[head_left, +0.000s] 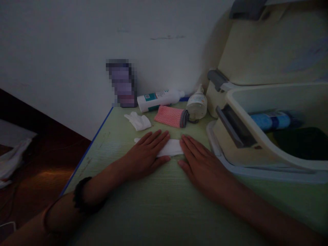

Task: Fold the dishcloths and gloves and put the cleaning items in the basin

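Dim light falls on a pale green tabletop (159,208), faintly wood-grained and edged in blue, set against a scuffed whitish wall (164,51). On it, between and partly beneath the hands, lies a flat white cloth (172,147); its middle strip shows, and a small tip pokes out past the left hand (147,155), but both hands cover much of the rest, so its full outline is hard to tell. The left hand is spread flat over it, fingers slightly parted, palm down. The right hand (198,157) is flat too, fingers nearly together, their tips on the cloth's other end.

Just beyond sit a crumpled white tissue (139,121) and a pink textured pouch (169,116) with a black-and-white checked end. Behind the pouch, a smooth white bottle (159,99) with green print lies on its side, near a rounded, see-through bottle (196,105). A tall rectangular object (123,83) leaning by the wall is pixelated beyond reading.

To the right, a cream plastic bin (225,136) with grey latches, cut off by the view's edge, holds a blue cylindrical item (271,120) and a dark shape (302,141) too shadowed to make out.
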The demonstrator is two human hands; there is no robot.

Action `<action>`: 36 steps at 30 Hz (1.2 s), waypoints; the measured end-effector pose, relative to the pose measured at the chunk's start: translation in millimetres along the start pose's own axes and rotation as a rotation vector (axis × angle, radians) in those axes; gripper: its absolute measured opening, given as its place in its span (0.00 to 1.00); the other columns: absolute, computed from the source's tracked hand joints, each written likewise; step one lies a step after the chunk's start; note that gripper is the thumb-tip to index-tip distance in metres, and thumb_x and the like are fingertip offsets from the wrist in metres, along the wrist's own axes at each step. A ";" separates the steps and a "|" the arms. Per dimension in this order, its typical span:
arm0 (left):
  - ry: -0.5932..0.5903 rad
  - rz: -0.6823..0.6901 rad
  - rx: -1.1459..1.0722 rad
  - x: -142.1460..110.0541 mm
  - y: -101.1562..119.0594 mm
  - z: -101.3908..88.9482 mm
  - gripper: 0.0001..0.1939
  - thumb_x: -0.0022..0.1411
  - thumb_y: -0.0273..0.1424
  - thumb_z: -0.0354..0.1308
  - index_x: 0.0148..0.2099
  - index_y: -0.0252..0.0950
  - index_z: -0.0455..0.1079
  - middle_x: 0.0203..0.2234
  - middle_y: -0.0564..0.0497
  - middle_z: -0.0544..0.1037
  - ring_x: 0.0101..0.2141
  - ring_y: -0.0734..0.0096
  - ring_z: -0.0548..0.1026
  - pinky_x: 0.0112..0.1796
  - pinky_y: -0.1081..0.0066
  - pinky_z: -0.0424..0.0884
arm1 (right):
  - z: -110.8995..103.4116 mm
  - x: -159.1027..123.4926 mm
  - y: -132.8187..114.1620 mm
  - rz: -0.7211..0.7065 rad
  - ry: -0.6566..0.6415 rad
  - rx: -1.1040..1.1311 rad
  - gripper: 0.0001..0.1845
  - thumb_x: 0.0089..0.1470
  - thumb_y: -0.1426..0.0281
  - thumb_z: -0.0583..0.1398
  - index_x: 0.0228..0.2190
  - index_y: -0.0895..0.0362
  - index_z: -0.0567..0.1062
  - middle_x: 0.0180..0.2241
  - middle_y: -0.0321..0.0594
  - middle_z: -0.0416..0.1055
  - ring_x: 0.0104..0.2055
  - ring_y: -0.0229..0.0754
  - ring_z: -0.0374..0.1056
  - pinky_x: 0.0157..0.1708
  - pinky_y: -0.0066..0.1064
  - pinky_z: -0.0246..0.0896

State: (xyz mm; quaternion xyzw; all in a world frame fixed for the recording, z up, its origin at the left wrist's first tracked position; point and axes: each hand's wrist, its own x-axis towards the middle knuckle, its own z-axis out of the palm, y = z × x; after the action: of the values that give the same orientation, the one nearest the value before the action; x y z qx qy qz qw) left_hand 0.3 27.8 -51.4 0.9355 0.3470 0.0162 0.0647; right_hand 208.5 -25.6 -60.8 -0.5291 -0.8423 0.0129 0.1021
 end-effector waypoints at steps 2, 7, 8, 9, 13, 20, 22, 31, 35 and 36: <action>-0.006 -0.002 0.003 -0.6 -0.3 0.7 0.32 0.66 0.45 0.38 0.65 0.32 0.40 0.64 0.42 0.47 0.63 0.61 0.44 0.59 0.58 0.46 | -0.2 -1.4 -1.4 0.014 -0.005 0.002 0.31 0.59 0.61 0.47 0.57 0.70 0.58 0.60 0.55 0.51 0.63 0.49 0.46 0.58 0.44 0.48; -0.029 0.029 -0.004 -1.2 -2.0 -6.7 0.32 0.66 0.44 0.39 0.65 0.31 0.40 0.63 0.41 0.49 0.63 0.60 0.45 0.59 0.57 0.48 | -2.2 -1.7 -3.2 0.044 -0.036 -0.022 0.34 0.59 0.59 0.47 0.57 0.72 0.56 0.61 0.58 0.50 0.63 0.52 0.45 0.59 0.44 0.47; -0.020 0.044 -0.003 -1.2 -3.6 -9.9 0.31 0.66 0.43 0.40 0.65 0.31 0.43 0.62 0.41 0.51 0.62 0.60 0.46 0.58 0.57 0.49 | -2.3 -1.8 -3.1 0.048 -0.040 -0.020 0.34 0.59 0.59 0.47 0.57 0.72 0.56 0.61 0.58 0.50 0.63 0.52 0.45 0.59 0.45 0.47; 0.004 0.055 0.000 -1.3 -6.0 -13.7 0.29 0.67 0.41 0.41 0.64 0.30 0.47 0.61 0.41 0.55 0.61 0.59 0.49 0.58 0.56 0.51 | -2.3 -1.9 -2.7 0.051 -0.039 -0.017 0.34 0.59 0.59 0.48 0.57 0.73 0.56 0.60 0.58 0.50 0.63 0.52 0.45 0.59 0.45 0.47; 0.177 0.005 0.029 -3.9 -22.7 -30.4 0.17 0.66 0.31 0.44 0.52 0.32 0.65 0.48 0.42 0.72 0.50 0.60 0.67 0.50 0.59 0.64 | -1.3 -3.1 0.0 0.047 -0.008 -0.002 0.33 0.59 0.59 0.48 0.57 0.72 0.57 0.60 0.58 0.51 0.63 0.52 0.46 0.59 0.45 0.47; 0.090 -0.130 0.046 -9.7 -45.4 -39.8 0.14 0.64 0.31 0.47 0.48 0.37 0.70 0.43 0.47 0.75 0.43 0.63 0.72 0.43 0.64 0.68 | -7.1 -0.5 -1.8 -0.150 0.059 0.018 0.25 0.60 0.68 0.47 0.56 0.67 0.60 0.60 0.50 0.54 0.62 0.48 0.48 0.59 0.46 0.47; 0.020 -0.162 0.012 -8.3 -45.0 -38.9 0.14 0.64 0.33 0.47 0.47 0.38 0.70 0.43 0.48 0.75 0.42 0.63 0.72 0.42 0.65 0.68 | -9.1 -0.3 -3.4 -0.216 0.040 0.051 0.24 0.61 0.68 0.47 0.57 0.62 0.60 0.60 0.44 0.54 0.62 0.46 0.48 0.59 0.44 0.48; -0.238 -0.145 -0.382 -7.2 -29.1 -55.0 0.10 0.59 0.35 0.56 0.41 0.38 0.71 0.34 0.52 0.75 0.34 0.72 0.72 0.34 0.75 0.66 | -19.7 3.0 -1.6 -0.130 0.062 0.127 0.17 0.59 0.69 0.49 0.39 0.63 0.76 0.41 0.47 0.75 0.46 0.50 0.67 0.52 0.49 0.58; -0.303 -0.096 -0.502 -6.4 -20.1 -54.5 0.08 0.59 0.31 0.55 0.42 0.37 0.70 0.33 0.53 0.74 0.32 0.74 0.72 0.32 0.77 0.65 | -22.4 2.5 -1.8 -0.101 0.069 0.154 0.14 0.58 0.71 0.51 0.38 0.64 0.75 0.41 0.49 0.73 0.45 0.50 0.66 0.48 0.48 0.62; -0.306 -0.091 -0.514 -6.2 -19.3 -53.5 0.08 0.60 0.30 0.54 0.41 0.36 0.70 0.32 0.53 0.74 0.31 0.74 0.71 0.32 0.77 0.65 | -21.6 1.6 -3.0 -0.135 0.069 0.167 0.14 0.58 0.71 0.52 0.41 0.63 0.74 0.44 0.48 0.72 0.47 0.49 0.65 0.49 0.47 0.62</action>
State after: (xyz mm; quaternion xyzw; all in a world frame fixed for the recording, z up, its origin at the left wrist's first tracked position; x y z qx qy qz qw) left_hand -20.9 44.1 -0.8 0.8635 0.3595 -0.0406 0.3513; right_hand 209.1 -27.3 -39.0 -0.4609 -0.8680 0.0581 0.1754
